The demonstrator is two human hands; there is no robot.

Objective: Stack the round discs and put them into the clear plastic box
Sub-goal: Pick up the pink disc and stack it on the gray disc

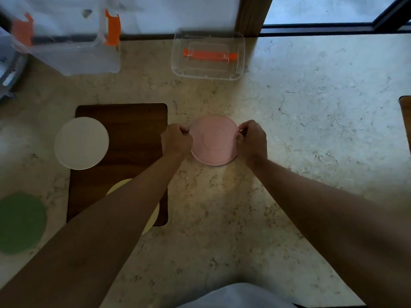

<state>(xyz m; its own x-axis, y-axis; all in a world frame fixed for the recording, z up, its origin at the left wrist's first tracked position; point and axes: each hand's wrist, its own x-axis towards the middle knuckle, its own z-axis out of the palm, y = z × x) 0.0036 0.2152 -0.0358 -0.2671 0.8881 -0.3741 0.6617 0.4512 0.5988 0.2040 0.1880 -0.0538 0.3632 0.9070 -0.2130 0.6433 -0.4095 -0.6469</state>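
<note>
A pink round disc lies on the marble counter in the middle of the view. My left hand pinches its left edge and my right hand pinches its right edge. A white disc rests half on a dark wooden board. A pale yellow disc lies on the board's near end, mostly hidden under my left forearm. A green disc sits at the left edge. The clear plastic box with orange latches stands at the far left, blurred.
A clear lid with an orange handle lies flat at the back centre. A wooden post and a window frame rise behind the counter. Another dark wooden edge shows at the far right. A pale cloth is at the bottom.
</note>
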